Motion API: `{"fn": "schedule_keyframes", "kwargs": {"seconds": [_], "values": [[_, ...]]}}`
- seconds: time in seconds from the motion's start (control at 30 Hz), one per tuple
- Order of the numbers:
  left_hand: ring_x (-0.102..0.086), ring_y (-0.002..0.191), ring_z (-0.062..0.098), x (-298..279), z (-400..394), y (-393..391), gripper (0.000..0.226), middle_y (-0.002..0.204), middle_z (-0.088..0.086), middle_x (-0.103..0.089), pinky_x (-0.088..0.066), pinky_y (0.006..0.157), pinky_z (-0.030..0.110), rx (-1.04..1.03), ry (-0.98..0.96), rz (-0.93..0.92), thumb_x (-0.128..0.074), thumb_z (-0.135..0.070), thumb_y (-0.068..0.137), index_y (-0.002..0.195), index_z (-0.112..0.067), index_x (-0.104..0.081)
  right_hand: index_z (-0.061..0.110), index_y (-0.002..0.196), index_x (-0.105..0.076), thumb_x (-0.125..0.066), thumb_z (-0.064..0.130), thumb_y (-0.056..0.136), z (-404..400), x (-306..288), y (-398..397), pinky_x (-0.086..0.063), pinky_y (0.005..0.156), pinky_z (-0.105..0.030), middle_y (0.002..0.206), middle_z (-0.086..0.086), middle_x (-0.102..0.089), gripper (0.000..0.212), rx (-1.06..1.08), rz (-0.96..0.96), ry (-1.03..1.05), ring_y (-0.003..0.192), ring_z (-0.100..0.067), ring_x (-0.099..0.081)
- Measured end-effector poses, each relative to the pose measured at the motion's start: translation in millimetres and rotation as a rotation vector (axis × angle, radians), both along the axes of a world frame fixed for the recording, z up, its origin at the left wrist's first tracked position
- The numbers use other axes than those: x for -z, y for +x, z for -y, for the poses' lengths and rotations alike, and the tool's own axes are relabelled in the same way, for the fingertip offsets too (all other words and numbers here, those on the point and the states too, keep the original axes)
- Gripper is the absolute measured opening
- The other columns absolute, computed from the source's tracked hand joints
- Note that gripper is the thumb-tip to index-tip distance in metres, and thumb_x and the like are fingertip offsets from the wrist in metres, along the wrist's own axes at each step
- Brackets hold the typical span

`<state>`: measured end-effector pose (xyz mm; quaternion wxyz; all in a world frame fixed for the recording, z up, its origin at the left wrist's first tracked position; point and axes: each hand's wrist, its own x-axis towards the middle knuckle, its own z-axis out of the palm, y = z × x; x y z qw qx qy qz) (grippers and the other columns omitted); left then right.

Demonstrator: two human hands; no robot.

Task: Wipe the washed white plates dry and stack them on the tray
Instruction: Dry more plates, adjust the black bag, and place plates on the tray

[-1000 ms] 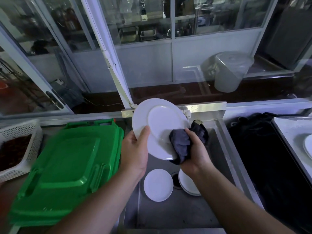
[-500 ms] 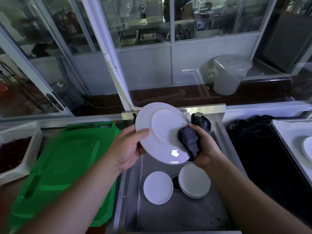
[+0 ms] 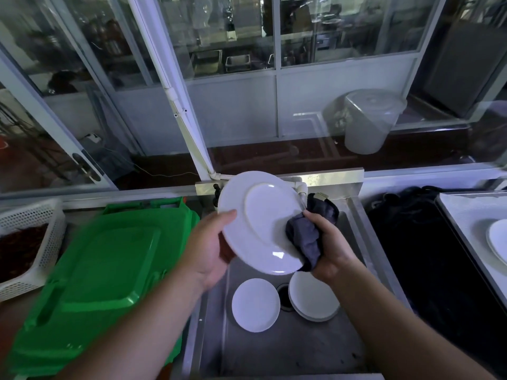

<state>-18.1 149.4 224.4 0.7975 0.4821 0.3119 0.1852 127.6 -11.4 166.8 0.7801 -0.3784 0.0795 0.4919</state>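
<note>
I hold a white plate (image 3: 260, 220) tilted over the steel sink (image 3: 274, 349), its underside facing me. My left hand (image 3: 211, 248) grips its left rim, thumb on the underside. My right hand (image 3: 329, 245) grips a dark grey cloth (image 3: 307, 237) pressed against the plate's right edge. In the sink lie a single white plate (image 3: 255, 305) and a small stack of white plates (image 3: 312, 297) beside the drain. At the far right a white tray (image 3: 463, 215) carries stacked white plates (image 3: 498, 239).
A green plastic crate lid (image 3: 104, 270) lies left of the sink, with a white perforated basket (image 3: 30, 242) beyond it. A black mass (image 3: 428, 256) fills the basin between sink and tray. Glass partitions (image 3: 247, 91) rise behind the counter.
The plate has tilted and turned a little in my hands, and the cloth has slid along its right edge. The view has shifted slightly, showing more of the sink plates.
</note>
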Motion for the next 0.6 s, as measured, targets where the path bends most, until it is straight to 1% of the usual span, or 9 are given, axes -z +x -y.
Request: {"fn": "schedule_keyframes", "kwargs": {"seconds": [0.03, 0.07, 0.17, 0.27, 0.3, 0.37, 0.4, 0.5, 0.6], "values": [[-0.072, 0.102, 0.033, -8, -7, 0, 0.044, 0.115, 0.02, -0.075, -0.058, 0.088, 0.044, 0.032, 0.011, -0.027, -0.074, -0.022, 0.084, 0.124, -0.004, -0.068, 0.01, 0.099, -0.084, -0.069, 0.032, 0.092, 2, -3, 3, -0.05, 0.107, -0.047, 0.107, -0.012, -0.077, 0.027, -0.035, 0.023, -0.016, 0.096, -0.029, -0.073], [-0.073, 0.101, 0.033, -14, -12, 0, 0.037, 0.116, 0.021, -0.075, -0.059, 0.088, 0.044, 0.069, 0.036, -0.056, -0.068, -0.021, 0.091, 0.124, -0.004, -0.069, 0.01, 0.094, -0.084, -0.069, 0.031, 0.091, 4, -8, 4, -0.053, 0.101, -0.046, 0.103, -0.012, -0.077, 0.026, -0.06, 0.04, -0.029, 0.091, -0.029, -0.074], [-0.075, 0.097, 0.03, -22, -19, 1, 0.023, 0.111, 0.019, -0.077, -0.064, 0.081, 0.038, 0.114, 0.094, -0.062, -0.058, -0.013, 0.1, 0.118, -0.005, -0.071, 0.01, 0.092, -0.084, -0.067, 0.031, 0.093, 4, -18, 6, -0.059, 0.087, -0.042, 0.101, -0.012, -0.078, 0.027, -0.042, 0.047, -0.041, 0.085, -0.028, -0.077], [-0.074, 0.097, 0.027, -18, -11, 8, 0.02, 0.11, 0.016, -0.077, -0.064, 0.078, 0.037, 0.061, 0.102, 0.007, -0.059, -0.012, 0.1, 0.116, -0.007, -0.07, 0.013, 0.102, -0.083, -0.061, 0.037, 0.1, -6, -20, -3, -0.061, 0.084, -0.041, 0.107, -0.01, -0.079, 0.033, 0.063, -0.016, -0.001, 0.088, -0.026, -0.078], [-0.074, 0.095, 0.025, -14, -5, 11, 0.018, 0.107, 0.013, -0.078, -0.064, 0.076, 0.037, 0.03, 0.103, 0.025, -0.058, -0.011, 0.1, 0.114, -0.008, -0.069, 0.015, 0.107, -0.08, -0.06, 0.04, 0.101, -12, -18, -8, -0.061, 0.082, -0.04, 0.105, -0.008, -0.079, 0.033, 0.111, -0.043, -0.001, 0.086, -0.024, -0.078], [-0.074, 0.091, 0.02, -5, 10, 19, 0.015, 0.101, 0.006, -0.079, -0.064, 0.073, 0.036, -0.044, 0.108, 0.065, -0.055, -0.008, 0.103, 0.11, -0.01, -0.069, 0.02, 0.11, -0.074, -0.058, 0.043, 0.104, -24, -15, -19, -0.062, 0.07, -0.035, 0.09, -0.002, -0.08, 0.029, 0.188, -0.072, 0.009, 0.074, -0.018, -0.078], [-0.075, 0.091, 0.019, 0, 17, 21, 0.016, 0.102, 0.005, -0.079, -0.064, 0.076, 0.037, -0.075, 0.103, 0.084, -0.054, -0.007, 0.103, 0.11, -0.011, -0.069, 0.022, 0.11, -0.072, -0.057, 0.043, 0.104, -28, -13, -23, -0.062, 0.066, -0.033, 0.083, 0.0, -0.078, 0.026, 0.203, -0.08, 0.016, 0.068, -0.015, -0.076], [-0.075, 0.098, 0.021, 11, 29, 23, 0.019, 0.107, 0.007, -0.079, -0.063, 0.084, 0.039, -0.108, 0.083, 0.101, -0.054, -0.005, 0.104, 0.113, -0.01, -0.069, 0.024, 0.109, -0.071, -0.058, 0.042, 0.103, -30, -6, -25, -0.062, 0.066, -0.035, 0.08, 0.002, -0.074, 0.023, 0.199, -0.1, 0.032, 0.066, -0.014, -0.074], [-0.072, 0.102, 0.026, 14, 23, 18, 0.016, 0.11, 0.011, -0.077, -0.061, 0.083, 0.041, -0.077, 0.107, 0.054, -0.059, -0.006, 0.101, 0.113, -0.008, -0.07, 0.02, 0.106, -0.074, -0.058, 0.043, 0.103, -22, 0, -14, -0.06, 0.081, -0.039, 0.089, 0.0, -0.074, 0.029, 0.169, -0.074, 0.05, 0.079, -0.017, -0.073]]}}
